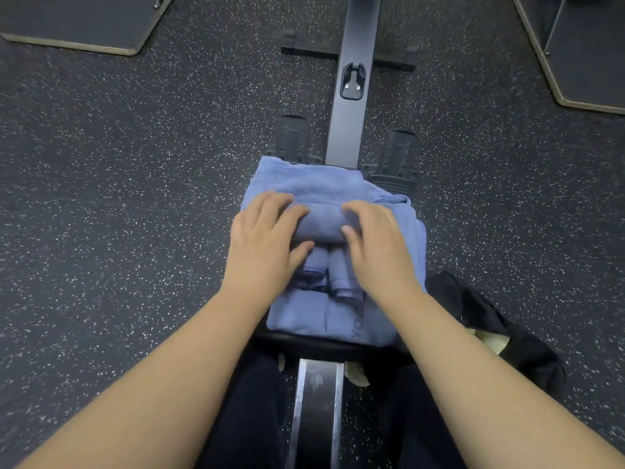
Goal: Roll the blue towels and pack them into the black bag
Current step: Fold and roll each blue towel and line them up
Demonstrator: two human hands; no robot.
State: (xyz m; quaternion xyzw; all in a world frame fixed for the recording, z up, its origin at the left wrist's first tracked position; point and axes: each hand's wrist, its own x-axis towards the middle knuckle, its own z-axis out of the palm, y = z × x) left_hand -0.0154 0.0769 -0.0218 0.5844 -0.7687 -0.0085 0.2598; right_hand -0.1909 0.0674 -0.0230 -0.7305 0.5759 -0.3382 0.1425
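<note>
Both hands down on the blue towels (pixel 314 187), which are piled on the black seat (pixel 304 340) of a rowing machine, straight ahead between the knees. Left hand (pixel 263 238) and right hand (pixel 375 245) side by side, a little apart, palms down, fingers curled over the two ends of a half-made roll (pixel 321 223) lying crosswise. Thumbs tucked against the near side of that roll. Grip loose rather than closed. Two smaller finished rolls (pixel 329 269) just below, between the wrists, lying lengthwise on a flat folded layer. Soft terry cloth, looped pile, stitched hem along the far edge. Black bag (pixel 527 350) of limp fabric slumped on the floor just right of the seat, beside the right forearm. Smooth metal rail (pixel 351 123) running ahead. Dark rubber floor (pixel 135 198) flecked with white.
</note>
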